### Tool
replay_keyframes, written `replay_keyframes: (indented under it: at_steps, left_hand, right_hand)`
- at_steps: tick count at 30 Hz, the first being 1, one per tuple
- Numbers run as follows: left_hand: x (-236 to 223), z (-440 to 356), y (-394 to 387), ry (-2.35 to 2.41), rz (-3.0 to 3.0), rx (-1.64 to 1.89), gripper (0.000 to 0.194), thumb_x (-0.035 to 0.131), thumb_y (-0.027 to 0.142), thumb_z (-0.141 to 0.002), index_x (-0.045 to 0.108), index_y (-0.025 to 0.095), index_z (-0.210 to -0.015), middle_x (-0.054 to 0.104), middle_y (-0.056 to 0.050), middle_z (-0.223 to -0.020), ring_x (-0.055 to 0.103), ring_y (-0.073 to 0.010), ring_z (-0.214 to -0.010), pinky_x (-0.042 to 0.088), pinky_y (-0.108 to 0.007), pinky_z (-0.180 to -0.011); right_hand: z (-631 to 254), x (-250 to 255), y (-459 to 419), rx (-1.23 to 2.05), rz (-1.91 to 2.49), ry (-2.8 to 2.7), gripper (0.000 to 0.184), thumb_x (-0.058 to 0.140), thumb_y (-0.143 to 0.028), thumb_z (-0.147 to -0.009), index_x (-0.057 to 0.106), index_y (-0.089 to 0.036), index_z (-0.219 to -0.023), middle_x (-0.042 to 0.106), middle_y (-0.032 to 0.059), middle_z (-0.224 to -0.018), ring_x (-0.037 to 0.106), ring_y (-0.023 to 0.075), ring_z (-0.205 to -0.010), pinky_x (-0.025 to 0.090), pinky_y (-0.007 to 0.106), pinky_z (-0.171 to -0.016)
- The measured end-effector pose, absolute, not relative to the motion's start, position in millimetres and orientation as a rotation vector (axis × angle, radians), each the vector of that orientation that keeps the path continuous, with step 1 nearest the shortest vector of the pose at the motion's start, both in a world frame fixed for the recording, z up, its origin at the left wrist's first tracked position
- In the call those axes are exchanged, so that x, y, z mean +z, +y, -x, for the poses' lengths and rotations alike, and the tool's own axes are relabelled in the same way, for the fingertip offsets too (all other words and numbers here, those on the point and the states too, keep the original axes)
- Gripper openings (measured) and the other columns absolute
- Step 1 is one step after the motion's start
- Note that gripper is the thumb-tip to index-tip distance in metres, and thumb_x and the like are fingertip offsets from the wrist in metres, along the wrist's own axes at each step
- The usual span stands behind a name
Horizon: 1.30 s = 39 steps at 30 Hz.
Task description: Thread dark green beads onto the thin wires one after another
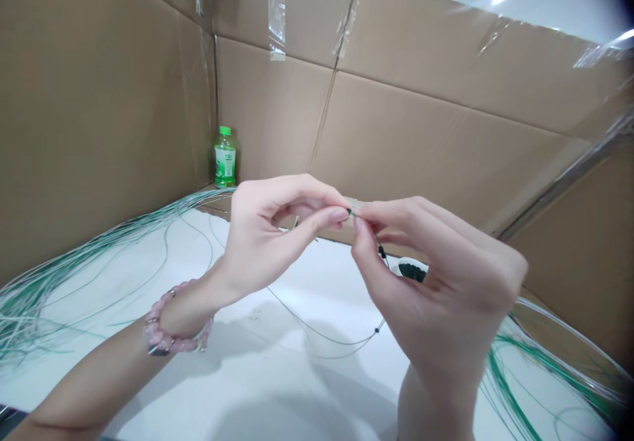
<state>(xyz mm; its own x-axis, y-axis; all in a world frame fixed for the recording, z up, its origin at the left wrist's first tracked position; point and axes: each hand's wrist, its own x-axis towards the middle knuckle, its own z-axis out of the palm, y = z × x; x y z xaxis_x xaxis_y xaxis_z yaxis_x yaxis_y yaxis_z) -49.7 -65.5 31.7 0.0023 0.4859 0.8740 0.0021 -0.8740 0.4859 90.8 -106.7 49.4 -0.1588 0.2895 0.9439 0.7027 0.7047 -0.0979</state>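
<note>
My left hand, with a pink bead bracelet on its wrist, is raised over the white table with thumb and forefinger pinched. My right hand pinches close beside it, fingertips almost touching the left ones. Between them shows a tiny dark green bead on a thin cord; the fingertips hide most of the grip. Below the hands the thin cord hangs in a loop, bearing a small dark bead. More dark beads show by my right thumb.
Behind my right hand stands a white cup of small dark grains or beads. Bundles of green and white cords lie at left and right. A green bottle stands in the back corner against cardboard walls.
</note>
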Motion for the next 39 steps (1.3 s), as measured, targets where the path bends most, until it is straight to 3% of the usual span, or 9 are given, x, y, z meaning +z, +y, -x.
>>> replay_keyframes:
  at_steps: [5,13,18,22,27,39]
  left_hand:
    - [34,54,-64,0.513,-2.094,1.921,0.01,0.066,0.014,-0.079,0.072,0.022,-0.079,0.071,0.001,-0.075,0.064,-0.0112,-0.066,0.052,-0.021,-0.06]
    - [33,54,-62,0.551,-2.048,1.858,0.007,0.064,0.018,-0.081,0.07,0.019,-0.077,0.071,0.001,-0.075,0.066,-0.0119,-0.066,0.054,-0.021,-0.06]
    - [32,53,-61,0.561,-2.104,1.903,0.008,0.064,0.013,-0.081,0.067,0.018,-0.075,0.069,0.003,-0.071,0.063,-0.0074,-0.063,0.05,-0.014,-0.055]
    - [31,53,-57,0.593,-2.088,1.928,0.007,0.064,0.014,-0.08,0.065,0.016,-0.074,0.066,0.003,-0.067,0.064,-0.0086,-0.06,0.053,-0.017,-0.056]
    - [27,49,-53,0.592,-2.047,1.921,0.006,0.066,0.013,-0.079,0.066,0.016,-0.074,0.066,0.003,-0.066,0.064,-0.0083,-0.059,0.055,-0.016,-0.057]
    - [32,27,-45,0.455,-1.885,1.872,0.007,0.068,0.019,-0.08,0.071,0.02,-0.073,0.068,0.004,-0.061,0.062,-0.0066,-0.054,0.051,-0.017,-0.053]
  right_hand:
    - [-92,49,-107,-0.442,0.784,-1.774,0.02,0.059,-0.005,-0.082,0.063,-0.024,-0.077,0.064,-0.0035,-0.069,0.056,0.0086,-0.058,0.047,0.022,-0.053]
    - [-96,44,-93,-0.122,0.664,-1.708,0.021,0.067,-0.004,-0.076,0.069,-0.022,-0.086,0.07,-0.005,-0.077,0.065,0.0089,-0.068,0.059,0.019,-0.068]
    - [-94,46,-95,-0.115,0.746,-1.723,0.011,0.067,-0.011,-0.077,0.068,-0.022,-0.079,0.07,-0.0045,-0.072,0.065,0.0106,-0.065,0.059,0.021,-0.063]
    - [-105,51,-97,-0.055,0.968,-1.862,0.008,0.065,-0.013,-0.074,0.064,-0.02,-0.071,0.066,-0.0051,-0.067,0.063,0.0099,-0.06,0.059,0.022,-0.064]
    - [-119,56,-93,0.086,0.983,-1.928,0.008,0.07,-0.021,-0.073,0.069,-0.021,-0.081,0.07,-0.0038,-0.077,0.067,0.0123,-0.071,0.059,0.022,-0.068]
    - [-119,58,-87,0.183,0.766,-1.799,0.014,0.058,-0.011,-0.084,0.061,-0.018,-0.073,0.063,-0.0057,-0.068,0.059,0.0063,-0.065,0.052,0.017,-0.059]
